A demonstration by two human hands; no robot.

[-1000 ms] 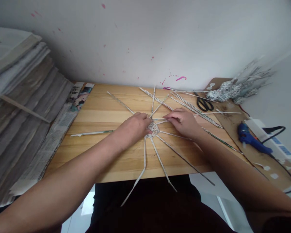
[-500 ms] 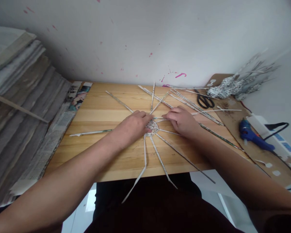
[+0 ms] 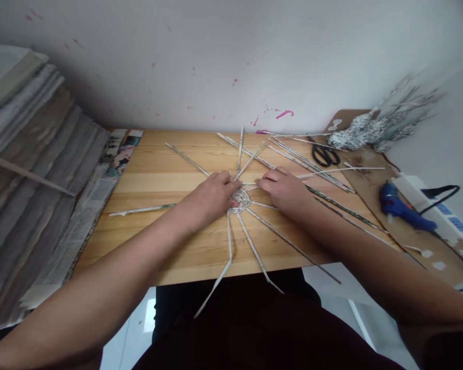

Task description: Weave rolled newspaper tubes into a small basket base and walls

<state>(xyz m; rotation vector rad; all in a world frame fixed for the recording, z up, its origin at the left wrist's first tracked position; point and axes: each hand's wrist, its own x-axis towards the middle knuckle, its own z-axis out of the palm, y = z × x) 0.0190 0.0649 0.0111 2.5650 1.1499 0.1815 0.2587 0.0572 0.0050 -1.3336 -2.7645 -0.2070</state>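
Note:
A small round woven disc of rolled newspaper [image 3: 242,199] lies on the wooden table, with paper spokes [image 3: 250,244] fanning out from it on every side. My left hand [image 3: 215,194] rests over the disc's left part, fingers curled at its upper edge and thumb on its face, hiding much of that side. Just right of the disc, my right hand [image 3: 282,189] is closed in a pinch on a thin paper strip [image 3: 249,184] that runs between both hands. Two spokes toward my body bend near the table's front edge.
Loose paper tubes [image 3: 312,167] lie behind my right hand, near black scissors [image 3: 325,155]. At right are a blue glue gun [image 3: 405,210], a white power strip [image 3: 434,198] with a cable, and a crumpled newspaper bundle [image 3: 360,134]. Stacked papers [image 3: 42,190] rise at left.
The view has shifted slightly. My right hand and forearm have moved a little left, uncovering more of the tubes beside them. My left hand keeps its place on the disc.

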